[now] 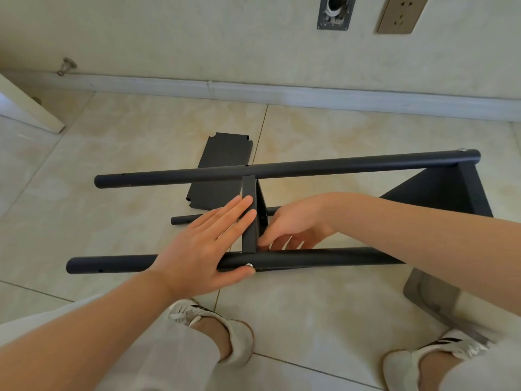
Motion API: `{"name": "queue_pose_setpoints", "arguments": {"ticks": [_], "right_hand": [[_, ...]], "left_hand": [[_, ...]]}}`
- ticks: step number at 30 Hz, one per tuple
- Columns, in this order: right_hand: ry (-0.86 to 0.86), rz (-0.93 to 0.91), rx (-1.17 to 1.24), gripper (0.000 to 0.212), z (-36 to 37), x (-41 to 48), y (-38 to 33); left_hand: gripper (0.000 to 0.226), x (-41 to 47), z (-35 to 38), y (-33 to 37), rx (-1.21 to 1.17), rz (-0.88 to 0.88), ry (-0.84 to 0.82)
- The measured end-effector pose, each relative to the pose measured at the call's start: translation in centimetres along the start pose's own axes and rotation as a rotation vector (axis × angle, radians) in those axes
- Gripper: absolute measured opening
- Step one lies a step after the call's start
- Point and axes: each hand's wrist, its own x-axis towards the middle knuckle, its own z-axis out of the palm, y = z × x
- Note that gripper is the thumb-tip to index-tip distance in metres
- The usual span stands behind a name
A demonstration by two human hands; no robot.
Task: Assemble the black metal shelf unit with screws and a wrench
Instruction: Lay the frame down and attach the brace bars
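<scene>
The black shelf unit lies on its side on the tiled floor. Its far pole (pixel 282 167) and near pole (pixel 324 258) run left to right, joined by a middle shelf panel (pixel 249 213) seen edge-on and an end shelf panel (pixel 451 190) at the right. My left hand (pixel 203 244) lies flat with straight fingers against the middle panel, the thumb beside a silver screw (pixel 249 265) in the near pole. My right hand (pixel 296 224) reaches down behind the near pole on the panel's right side; its fingertips are partly hidden. No wrench shows.
A loose black shelf panel (pixel 220 153) and a loose black pole (pixel 183 220) lie on the floor beyond the unit. A white door edge (pixel 31 108) stands at the left. My two feet in light sneakers (pixel 225 328) are close below. The wall and baseboard run along the back.
</scene>
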Motion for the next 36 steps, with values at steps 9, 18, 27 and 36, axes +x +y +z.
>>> {"name": "queue_pose_setpoints", "arguments": {"ticks": [9, 18, 27, 36], "right_hand": [[0.240, -0.199, -0.474, 0.024, 1.3, -3.9, -0.1], [0.365, -0.300, -0.595, 0.021, 3.2, -4.6, 0.3], [0.437, -0.291, -0.724, 0.014, 3.6, -4.6, 0.6], [0.511, -0.335, -0.793, 0.018, 3.8, -4.9, 0.9]], "left_hand": [[0.075, 1.0, -0.9, 0.5, -0.058, -0.129, -0.063], [0.047, 1.2, -0.9, 5.7, -0.553, -0.613, 0.248], [0.021, 0.0, -2.5, 6.5, -1.770, -1.513, 0.275], [0.019, 0.3, -2.0, 3.4, -2.137, -1.535, 0.729]]}}
